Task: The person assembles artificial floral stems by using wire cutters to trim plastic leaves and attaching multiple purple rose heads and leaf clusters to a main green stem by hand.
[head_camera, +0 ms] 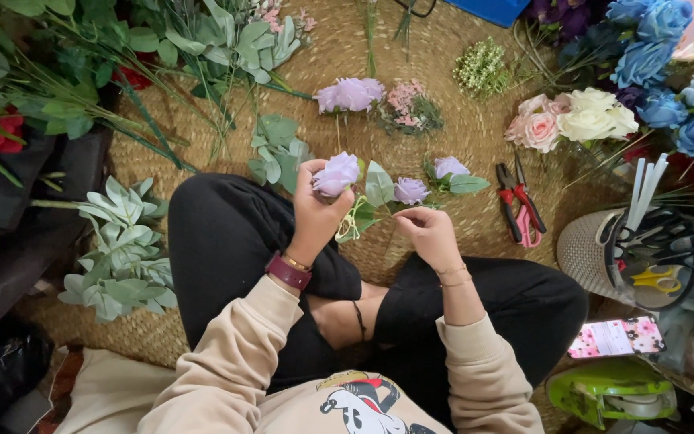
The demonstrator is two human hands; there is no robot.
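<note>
So the left hand (317, 210) has its fingers wrapped around a pale lilac fabric rose (336, 174), held up above the black-trousered knee. The right hand (429, 233) is pinched narrow on what looks like its thin green stem, just beside a second small lilac bloom (410, 190) lying on the round woven straw mat (475, 137). I'd guess the rose is featherlight, with soft petals that crush easily, so the base under the head is the place to hold. The stem is probably wiry and bendy. Red-handled wire cutters (516, 201) lie near the right hand.
</note>
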